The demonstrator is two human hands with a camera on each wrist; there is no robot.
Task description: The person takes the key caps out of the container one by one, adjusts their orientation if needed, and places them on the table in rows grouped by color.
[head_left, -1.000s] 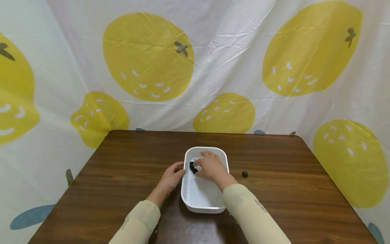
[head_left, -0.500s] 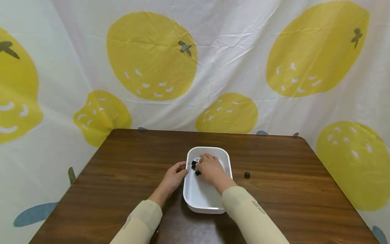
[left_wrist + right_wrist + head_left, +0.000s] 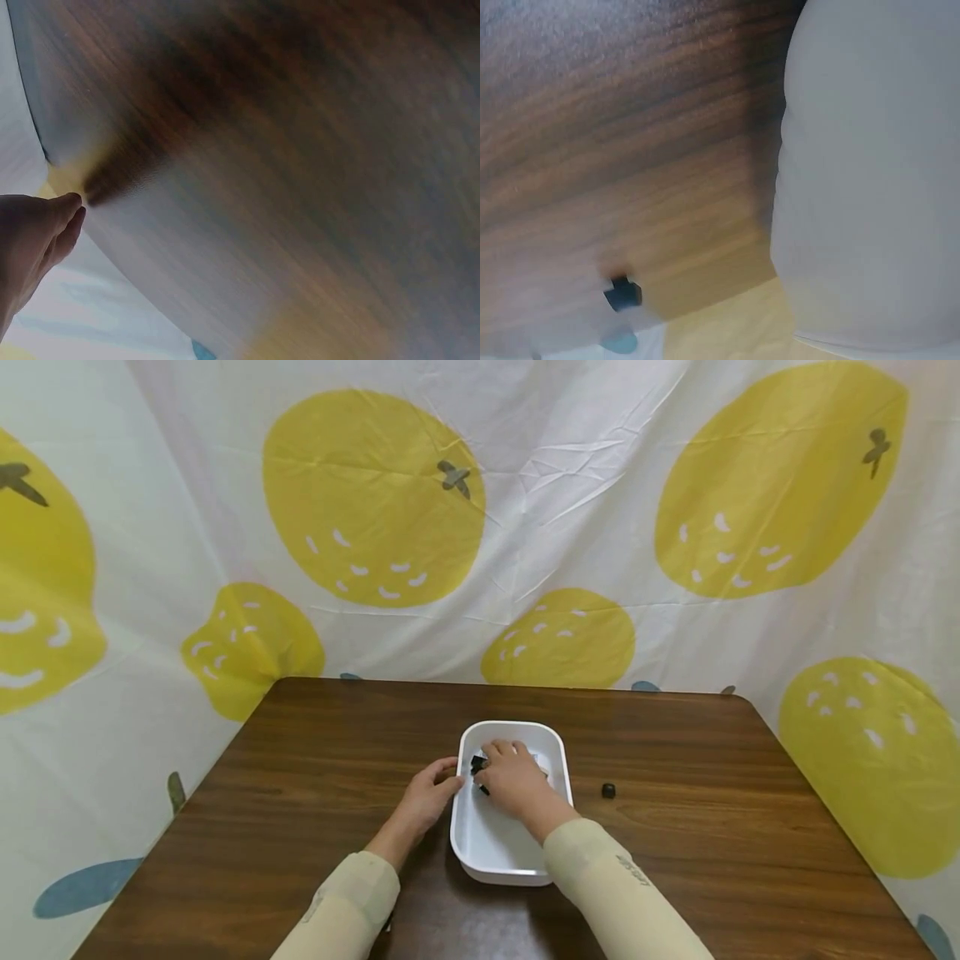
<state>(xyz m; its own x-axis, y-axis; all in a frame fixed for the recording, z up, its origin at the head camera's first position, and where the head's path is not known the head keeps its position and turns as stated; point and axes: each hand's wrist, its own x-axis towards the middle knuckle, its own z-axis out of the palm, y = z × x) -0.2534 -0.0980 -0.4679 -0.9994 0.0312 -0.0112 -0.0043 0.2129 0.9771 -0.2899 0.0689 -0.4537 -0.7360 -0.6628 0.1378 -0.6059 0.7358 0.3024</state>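
Observation:
A white rectangular tub [image 3: 498, 860] with rounded corners stands on the table. My left hand [image 3: 422, 799] rests against its left side, the thumb at the rim and the fingers along the outside. In the left wrist view the thumb and fingers of that left hand [image 3: 34, 244] show at the left edge. My right hand [image 3: 512, 779] reaches into the far half of the tub, fingers spread over several small black pieces [image 3: 477, 762] and some whitish ones. Its fingertips are partly hidden, and I cannot tell whether they pinch a piece.
One small black block [image 3: 608, 791] lies on the brown wooden table [image 3: 697, 827], right of the tub; the right wrist view also shows a black block [image 3: 622, 294]. A light sleeve [image 3: 877, 180] fills that view's right side. A lemon-print curtain [image 3: 555, 527] hangs behind the table.
My right hand has shifted slightly left within the tub, over the pieces, covering more of the black ones. The pieces have moved a little. My left hand stays at the tub's side.

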